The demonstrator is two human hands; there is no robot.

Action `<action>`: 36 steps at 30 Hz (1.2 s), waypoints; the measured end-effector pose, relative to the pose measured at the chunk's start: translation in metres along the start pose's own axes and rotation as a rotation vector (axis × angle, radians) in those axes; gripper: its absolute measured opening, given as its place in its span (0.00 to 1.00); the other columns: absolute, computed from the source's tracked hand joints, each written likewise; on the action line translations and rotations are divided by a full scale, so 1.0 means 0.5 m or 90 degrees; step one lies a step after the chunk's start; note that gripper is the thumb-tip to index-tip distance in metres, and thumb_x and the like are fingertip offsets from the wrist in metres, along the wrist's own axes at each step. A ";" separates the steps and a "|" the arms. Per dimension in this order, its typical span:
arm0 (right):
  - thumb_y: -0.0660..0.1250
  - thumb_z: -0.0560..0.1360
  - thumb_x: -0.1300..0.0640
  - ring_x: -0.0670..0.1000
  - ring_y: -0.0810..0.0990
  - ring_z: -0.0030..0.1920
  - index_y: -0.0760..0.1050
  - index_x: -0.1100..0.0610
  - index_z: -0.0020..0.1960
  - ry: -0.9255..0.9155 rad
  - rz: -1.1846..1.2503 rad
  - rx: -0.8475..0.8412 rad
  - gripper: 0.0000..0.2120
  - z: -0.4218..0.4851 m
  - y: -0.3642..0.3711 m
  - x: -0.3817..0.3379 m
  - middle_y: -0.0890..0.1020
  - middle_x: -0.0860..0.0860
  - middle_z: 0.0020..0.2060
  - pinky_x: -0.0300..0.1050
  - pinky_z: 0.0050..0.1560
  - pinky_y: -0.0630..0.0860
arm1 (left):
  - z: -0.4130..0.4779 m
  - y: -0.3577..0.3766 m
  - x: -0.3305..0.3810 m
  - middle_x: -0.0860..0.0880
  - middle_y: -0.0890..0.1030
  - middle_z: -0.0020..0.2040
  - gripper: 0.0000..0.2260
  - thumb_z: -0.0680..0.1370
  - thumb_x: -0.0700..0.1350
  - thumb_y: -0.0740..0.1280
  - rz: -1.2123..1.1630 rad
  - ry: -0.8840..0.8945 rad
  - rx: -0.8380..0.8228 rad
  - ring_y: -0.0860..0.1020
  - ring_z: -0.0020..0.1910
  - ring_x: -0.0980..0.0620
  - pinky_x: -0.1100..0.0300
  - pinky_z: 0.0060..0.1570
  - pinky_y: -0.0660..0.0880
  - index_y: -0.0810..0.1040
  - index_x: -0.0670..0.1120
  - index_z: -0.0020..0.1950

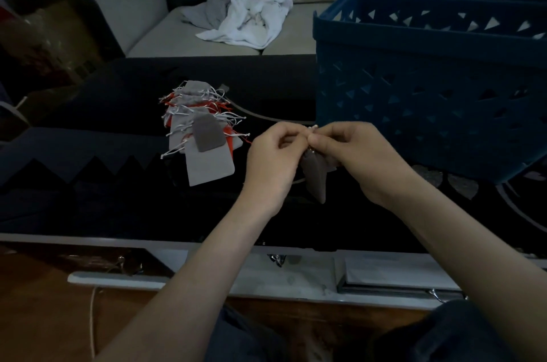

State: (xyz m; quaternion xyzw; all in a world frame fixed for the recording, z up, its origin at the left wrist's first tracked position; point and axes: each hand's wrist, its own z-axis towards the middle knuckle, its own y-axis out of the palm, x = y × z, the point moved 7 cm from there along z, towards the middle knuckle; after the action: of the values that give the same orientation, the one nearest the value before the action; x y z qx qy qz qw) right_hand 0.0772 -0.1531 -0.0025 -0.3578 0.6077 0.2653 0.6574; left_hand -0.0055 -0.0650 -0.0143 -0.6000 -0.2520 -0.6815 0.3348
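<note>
Your left hand (273, 154) and right hand (352, 154) both pinch the grey pouch (315, 181) by its top; it looks soft and light, so keep holding its drawstrings.

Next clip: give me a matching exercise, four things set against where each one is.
Things:
1 grey pouch
2 pile of pouches
3 blue basket
4 white towels

Places:
A on the sofa
B on the table, right of the hands
C pinched at its top between the left hand and the right hand
D on the table, left of the hands

Pairs: 1-C, 2-D, 3-B, 4-A
</note>
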 end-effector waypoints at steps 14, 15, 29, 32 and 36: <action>0.69 0.75 0.58 0.46 0.81 0.35 0.80 0.56 0.38 -0.058 -0.114 0.108 0.07 -0.001 -0.022 -0.011 0.83 0.51 0.33 0.40 0.38 0.77 | -0.003 0.000 0.003 0.46 0.84 0.41 0.07 0.77 0.38 0.66 -0.081 0.012 0.001 0.80 0.42 0.51 0.53 0.50 0.77 0.83 0.45 0.43; 0.69 0.75 0.57 0.47 0.82 0.38 0.80 0.55 0.39 -0.073 -0.141 0.119 0.06 -0.001 -0.024 -0.014 0.83 0.50 0.34 0.43 0.42 0.78 | -0.003 0.000 0.003 0.45 0.83 0.42 0.07 0.78 0.38 0.66 -0.089 0.005 -0.002 0.80 0.42 0.51 0.54 0.50 0.77 0.83 0.45 0.44; 0.66 0.73 0.63 0.48 0.79 0.40 0.82 0.53 0.35 0.080 0.112 -0.091 0.11 0.015 -0.014 0.010 0.82 0.49 0.35 0.46 0.51 0.70 | -0.017 0.017 0.013 0.49 0.83 0.39 0.07 0.77 0.35 0.65 -0.213 0.011 -0.022 0.80 0.41 0.55 0.64 0.44 0.77 0.82 0.43 0.44; 0.66 0.73 0.60 0.52 0.76 0.45 0.81 0.55 0.41 0.102 0.086 -0.120 0.06 0.015 -0.018 0.014 0.82 0.50 0.39 0.49 0.53 0.66 | -0.018 0.015 0.017 0.50 0.82 0.40 0.06 0.77 0.36 0.66 -0.169 0.037 -0.022 0.80 0.42 0.55 0.64 0.45 0.77 0.82 0.43 0.45; 0.65 0.69 0.51 0.53 0.75 0.48 0.82 0.56 0.45 0.088 0.062 -0.137 0.11 0.010 -0.025 0.005 0.82 0.51 0.41 0.48 0.54 0.67 | -0.015 0.007 0.020 0.49 0.82 0.41 0.06 0.78 0.38 0.66 -0.096 0.083 -0.001 0.79 0.43 0.55 0.63 0.47 0.76 0.82 0.46 0.46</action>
State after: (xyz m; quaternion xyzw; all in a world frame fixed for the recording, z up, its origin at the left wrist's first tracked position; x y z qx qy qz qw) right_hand 0.0906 -0.1569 -0.0032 -0.4139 0.6362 0.3357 0.5580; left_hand -0.0080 -0.0743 -0.0056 -0.5338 -0.2734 -0.7428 0.2975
